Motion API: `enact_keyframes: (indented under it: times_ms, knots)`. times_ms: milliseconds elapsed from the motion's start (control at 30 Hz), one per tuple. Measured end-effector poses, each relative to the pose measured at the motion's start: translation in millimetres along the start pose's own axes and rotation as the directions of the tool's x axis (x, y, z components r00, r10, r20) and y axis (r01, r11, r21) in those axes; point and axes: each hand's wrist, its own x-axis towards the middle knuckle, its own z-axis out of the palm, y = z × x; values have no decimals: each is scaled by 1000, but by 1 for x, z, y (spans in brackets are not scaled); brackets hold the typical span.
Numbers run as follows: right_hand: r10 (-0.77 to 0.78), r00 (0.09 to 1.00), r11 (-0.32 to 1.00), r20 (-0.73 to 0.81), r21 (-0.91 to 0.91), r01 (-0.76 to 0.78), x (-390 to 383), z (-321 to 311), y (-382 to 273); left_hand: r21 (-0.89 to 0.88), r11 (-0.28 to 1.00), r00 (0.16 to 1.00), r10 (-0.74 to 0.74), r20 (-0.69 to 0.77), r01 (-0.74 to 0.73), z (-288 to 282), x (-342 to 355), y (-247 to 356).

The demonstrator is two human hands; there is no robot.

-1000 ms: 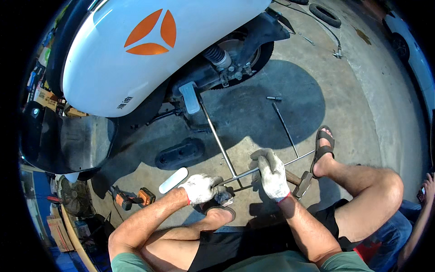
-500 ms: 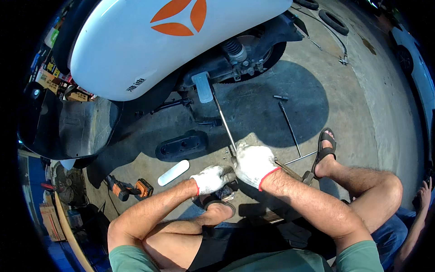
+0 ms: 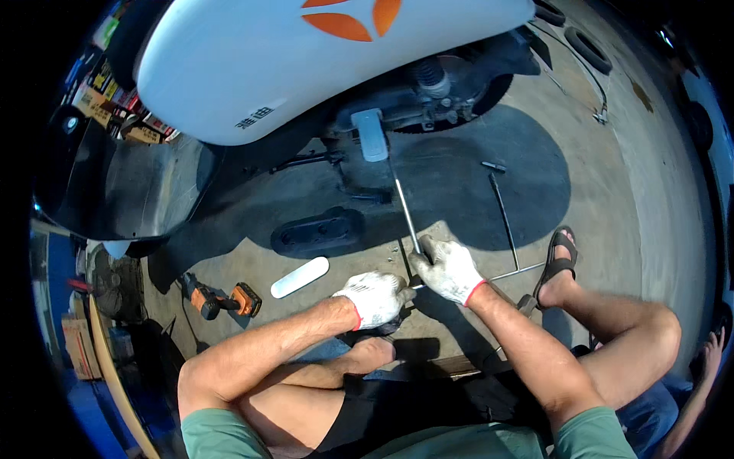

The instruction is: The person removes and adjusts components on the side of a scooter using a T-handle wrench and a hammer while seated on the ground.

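Hard sunlight; deep shadows (image 3: 535, 183); bent, blackened edges

The left hand (image 3: 376, 298) grips the wrench (image 3: 404, 200) by its crossbar (image 3: 417, 287). The right hand (image 3: 447, 271) holds the shaft (image 3: 410, 222), directed toward the footrest (image 3: 371, 138).

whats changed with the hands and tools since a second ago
The right hand has moved left, closer to the left hand, and now grips the near end of the T-shaped tool. The left hand keeps its hold. The second T-shaped tool and white panel stayed on the floor.
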Motion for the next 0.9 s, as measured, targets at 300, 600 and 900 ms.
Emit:
enact_keyframes:
  times_ms: [300, 600, 900]
  knots:
    - [27, 1000, 997, -5, -66, -27, -25, 30, -10, 86, 996, 999, 11, -36, -8, -22, -2, -26]
    - [45, 999, 998, -2, 39, -45, -31, 55, -10, -129, 986, 978, 76, -193, -102, -45, 5, -75]
    - [27, 999, 997, -47, 70, -23, -17, 53, -33, -485, 858, 955, 17, -298, -166, -29, 29, -89]
